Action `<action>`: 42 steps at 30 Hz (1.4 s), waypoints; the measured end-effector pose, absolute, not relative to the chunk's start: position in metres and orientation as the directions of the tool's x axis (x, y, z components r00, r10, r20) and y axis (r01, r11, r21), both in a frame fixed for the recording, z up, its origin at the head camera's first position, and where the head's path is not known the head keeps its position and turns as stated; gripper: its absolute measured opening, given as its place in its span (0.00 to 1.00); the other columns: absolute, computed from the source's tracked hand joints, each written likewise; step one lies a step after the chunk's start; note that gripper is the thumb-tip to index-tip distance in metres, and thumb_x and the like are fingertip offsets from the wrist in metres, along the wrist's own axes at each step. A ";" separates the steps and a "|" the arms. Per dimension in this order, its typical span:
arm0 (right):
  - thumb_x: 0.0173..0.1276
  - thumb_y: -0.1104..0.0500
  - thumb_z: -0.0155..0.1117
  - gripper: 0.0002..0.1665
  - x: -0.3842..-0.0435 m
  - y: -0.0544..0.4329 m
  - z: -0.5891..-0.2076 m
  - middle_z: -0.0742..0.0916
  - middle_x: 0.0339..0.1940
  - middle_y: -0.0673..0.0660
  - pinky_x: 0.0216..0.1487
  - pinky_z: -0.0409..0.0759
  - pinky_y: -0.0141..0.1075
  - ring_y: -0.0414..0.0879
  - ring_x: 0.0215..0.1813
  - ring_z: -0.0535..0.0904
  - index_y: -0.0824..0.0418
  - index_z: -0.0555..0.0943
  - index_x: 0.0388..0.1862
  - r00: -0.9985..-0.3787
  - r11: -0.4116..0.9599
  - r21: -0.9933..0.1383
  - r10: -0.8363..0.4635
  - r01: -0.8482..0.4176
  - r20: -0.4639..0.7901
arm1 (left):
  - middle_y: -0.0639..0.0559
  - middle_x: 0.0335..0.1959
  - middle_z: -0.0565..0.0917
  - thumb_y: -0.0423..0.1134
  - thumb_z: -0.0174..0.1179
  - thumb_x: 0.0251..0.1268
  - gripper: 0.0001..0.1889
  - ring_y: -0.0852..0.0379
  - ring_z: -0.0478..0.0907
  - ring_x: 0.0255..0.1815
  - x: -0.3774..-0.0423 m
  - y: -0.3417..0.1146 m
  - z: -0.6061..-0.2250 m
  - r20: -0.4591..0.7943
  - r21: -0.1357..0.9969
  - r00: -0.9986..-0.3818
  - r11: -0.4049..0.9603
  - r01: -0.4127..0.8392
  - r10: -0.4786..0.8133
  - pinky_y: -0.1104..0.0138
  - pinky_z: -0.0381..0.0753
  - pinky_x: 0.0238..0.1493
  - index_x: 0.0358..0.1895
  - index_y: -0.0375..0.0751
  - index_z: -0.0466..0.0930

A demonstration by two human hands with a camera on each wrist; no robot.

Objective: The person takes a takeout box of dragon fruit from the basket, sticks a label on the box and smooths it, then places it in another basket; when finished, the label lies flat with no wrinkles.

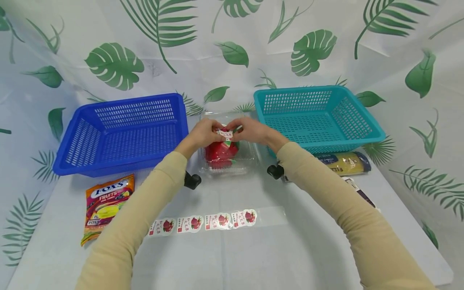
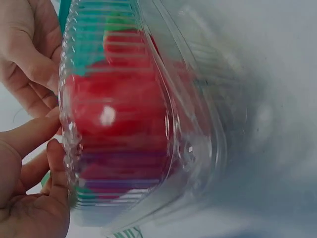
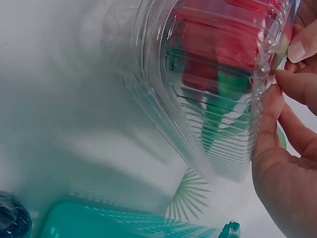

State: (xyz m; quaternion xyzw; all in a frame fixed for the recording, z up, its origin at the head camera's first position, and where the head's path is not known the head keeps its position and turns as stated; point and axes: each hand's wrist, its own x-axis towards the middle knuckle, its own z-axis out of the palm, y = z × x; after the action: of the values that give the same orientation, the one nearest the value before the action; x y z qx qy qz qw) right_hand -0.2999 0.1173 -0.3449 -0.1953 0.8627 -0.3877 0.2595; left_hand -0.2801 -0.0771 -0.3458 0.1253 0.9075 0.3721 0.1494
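A clear plastic clamshell box [image 1: 248,157] stands on the table between two baskets, with a red dragon fruit [image 1: 219,155] inside. Over its lid, a small white sticker [image 1: 225,134] is stretched between my two hands. My left hand [image 1: 204,133] pinches the sticker's left side with thumb and fingers. From the right, my right hand [image 1: 253,131] pinches the other side. Both wrist views show fingertips close against the ribbed lid [image 2: 119,99], where the sticker is mostly hidden. Whether the sticker touches the lid, I cannot tell.
A blue basket [image 1: 130,161] stands left and a teal basket [image 1: 326,145] right. A candy bag [image 1: 105,205] lies front left. A strip of dragon fruit stickers [image 1: 219,221] lies in front. A yellow-and-blue package [image 1: 348,163] and a dark-and-white item [image 1: 359,191] sit partly behind my right sleeve.
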 end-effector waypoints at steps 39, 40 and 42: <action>0.71 0.60 0.61 0.29 -0.296 0.116 -0.349 0.76 0.62 0.61 0.59 0.76 0.44 0.54 0.57 0.76 0.66 0.70 0.68 -0.805 0.615 -0.763 -0.547 -0.201 -0.229 | 0.41 0.50 0.78 0.34 0.57 0.69 0.23 0.49 0.72 0.49 -0.279 -0.079 -0.349 -0.173 0.753 -0.930 0.652 0.088 0.326 0.62 0.78 0.53 0.66 0.33 0.72; 0.71 0.60 0.62 0.29 -0.296 0.116 -0.349 0.76 0.62 0.61 0.59 0.76 0.44 0.54 0.57 0.76 0.66 0.69 0.68 -0.807 0.617 -0.761 -0.544 -0.201 -0.229 | 0.41 0.50 0.78 0.34 0.57 0.69 0.23 0.49 0.72 0.50 -0.278 -0.078 -0.348 -0.170 0.752 -0.930 0.653 0.091 0.325 0.62 0.77 0.53 0.66 0.32 0.71; 0.71 0.60 0.62 0.30 -0.296 0.116 -0.348 0.76 0.62 0.62 0.59 0.76 0.45 0.54 0.57 0.76 0.67 0.69 0.69 -0.807 0.620 -0.757 -0.546 -0.209 -0.225 | 0.41 0.50 0.78 0.34 0.57 0.69 0.24 0.49 0.72 0.50 -0.278 -0.077 -0.348 -0.168 0.750 -0.932 0.655 0.091 0.322 0.62 0.77 0.53 0.66 0.32 0.71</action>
State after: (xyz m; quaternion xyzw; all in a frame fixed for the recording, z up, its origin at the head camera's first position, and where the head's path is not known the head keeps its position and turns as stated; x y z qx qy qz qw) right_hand -0.2956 0.1160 -0.3485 -0.2164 0.8719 -0.3785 0.2229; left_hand -0.2779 -0.0774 -0.3476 0.1148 0.8981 0.3991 0.1448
